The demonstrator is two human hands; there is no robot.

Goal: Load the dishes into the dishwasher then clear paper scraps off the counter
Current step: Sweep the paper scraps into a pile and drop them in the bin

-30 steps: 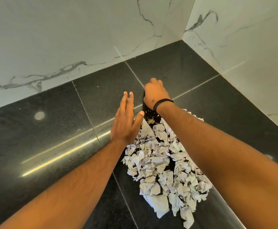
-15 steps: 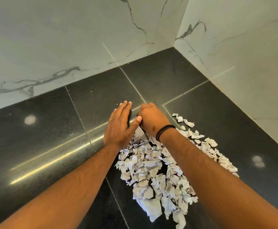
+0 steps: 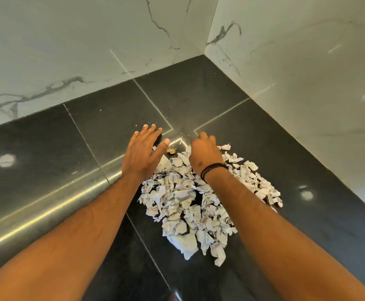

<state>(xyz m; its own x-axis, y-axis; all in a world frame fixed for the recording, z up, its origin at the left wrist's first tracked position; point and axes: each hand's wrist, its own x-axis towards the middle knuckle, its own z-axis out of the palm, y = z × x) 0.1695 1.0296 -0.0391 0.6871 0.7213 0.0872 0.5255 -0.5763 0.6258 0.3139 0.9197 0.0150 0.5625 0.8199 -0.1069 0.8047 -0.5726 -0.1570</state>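
A heap of crumpled white paper scraps (image 3: 190, 205) lies on the black stone counter (image 3: 47, 170). My left hand (image 3: 143, 154) lies flat at the heap's far left edge, fingers straight and thumb spread toward the scraps. My right hand (image 3: 204, 153), with a black band on its wrist, sits knuckles-up on the heap's far end. Its fingers curl down out of sight, so whatever is under them is hidden. A small yellowish bit (image 3: 171, 150) lies between the two hands.
White marble walls (image 3: 90, 51) meet in a corner behind the counter and close it off at the back and on the right. Bare black stone stretches to the left of the heap. A few tiny crumbs (image 3: 136, 125) lie beyond my left fingertips.
Both hands have drawn back toward me from the corner, dragging scraps along. The heap now spreads wider on the right, and my hands have moved apart.
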